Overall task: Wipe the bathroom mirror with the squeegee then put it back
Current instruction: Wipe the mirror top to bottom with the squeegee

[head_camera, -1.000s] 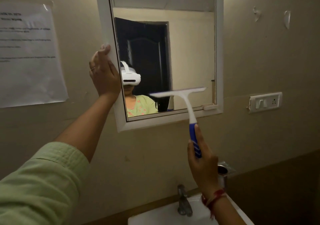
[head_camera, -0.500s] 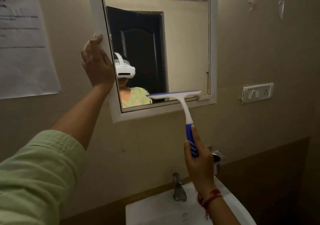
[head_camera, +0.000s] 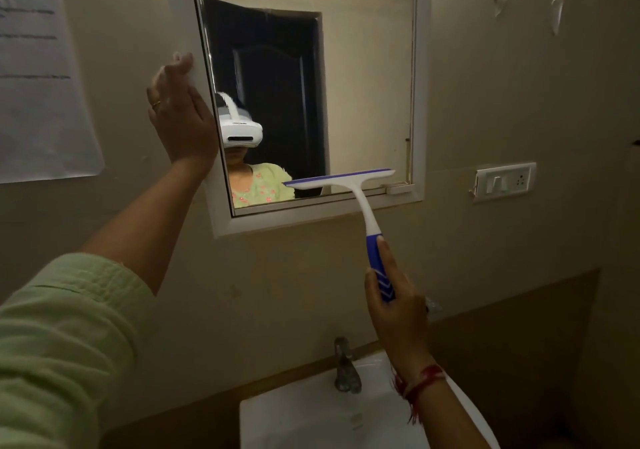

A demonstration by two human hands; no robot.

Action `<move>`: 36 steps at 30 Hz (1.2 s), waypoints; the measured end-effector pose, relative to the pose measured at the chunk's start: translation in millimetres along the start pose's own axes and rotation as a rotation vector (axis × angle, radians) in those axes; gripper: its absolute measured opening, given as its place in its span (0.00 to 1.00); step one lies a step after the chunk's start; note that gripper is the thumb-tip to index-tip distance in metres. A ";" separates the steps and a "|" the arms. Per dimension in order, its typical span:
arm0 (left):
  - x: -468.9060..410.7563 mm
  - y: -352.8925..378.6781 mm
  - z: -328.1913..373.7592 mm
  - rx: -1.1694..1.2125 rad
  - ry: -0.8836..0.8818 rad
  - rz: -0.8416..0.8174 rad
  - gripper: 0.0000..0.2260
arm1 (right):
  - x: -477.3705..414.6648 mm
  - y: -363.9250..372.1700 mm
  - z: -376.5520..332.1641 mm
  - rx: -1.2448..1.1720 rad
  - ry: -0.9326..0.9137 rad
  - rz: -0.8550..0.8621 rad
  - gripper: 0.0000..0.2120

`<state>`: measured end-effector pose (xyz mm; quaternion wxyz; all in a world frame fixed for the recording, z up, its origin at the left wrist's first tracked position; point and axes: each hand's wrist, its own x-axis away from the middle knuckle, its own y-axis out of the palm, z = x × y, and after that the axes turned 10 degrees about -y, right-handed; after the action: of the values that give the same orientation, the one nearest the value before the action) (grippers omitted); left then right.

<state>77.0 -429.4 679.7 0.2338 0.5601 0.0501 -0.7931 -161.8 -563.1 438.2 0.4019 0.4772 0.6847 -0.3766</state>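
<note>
Head camera is showing the right hand (head_camera: pixel 394 305) gripping the squeegee (head_camera: pixel 362 206) low on the mirror (head_camera: pixel 367 85), left hand (head_camera: pixel 180 119) resting flat-fingered against the frame (head_camera: pixel 311 221), with the blade (head_camera: pixel 339 179) likely risking snagging the white clip (head_camera: pixel 398 189).

dim beige wall (head_camera: pixel 519 85) with paper notice (head_camera: pixel 38 85) and switch plate (head_camera: pixel 504 182); white basin (head_camera: pixel 294 421) below.

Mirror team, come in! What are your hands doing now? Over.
Left hand flat on mirror frame. Right hand grips squeegee, blade low on the glass. Small clip beside blade tip.
</note>
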 end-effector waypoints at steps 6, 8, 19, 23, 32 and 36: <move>0.7 -1.5 2.9 0.010 -0.008 -0.001 0.17 | -6.6 -4.4 -1.2 0.002 -0.014 -0.015 0.27; 1.3 -1.6 3.3 0.009 -0.017 -0.005 0.17 | -9.4 -5.1 -1.5 -0.007 -0.024 -0.018 0.27; -1.0 -0.4 0.5 0.014 -0.025 -0.025 0.17 | 18.1 -1.0 10.1 -0.008 -0.018 -0.001 0.26; 1.3 -1.8 2.8 0.023 -0.023 -0.021 0.17 | 7.3 -2.4 -3.6 -0.076 -0.059 0.110 0.24; 1.4 -2.7 3.4 0.029 -0.029 -0.032 0.17 | -145.6 -22.5 -38.4 -0.161 -0.180 0.269 0.22; 2.1 -2.1 1.3 0.036 -0.016 -0.044 0.16 | -212.3 -39.3 -44.1 -0.134 -0.219 0.295 0.22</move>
<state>74.4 -428.7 677.9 0.2066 0.5566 0.0460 -0.8034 -160.8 -608.2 653.9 0.5558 0.5008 0.5830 -0.3169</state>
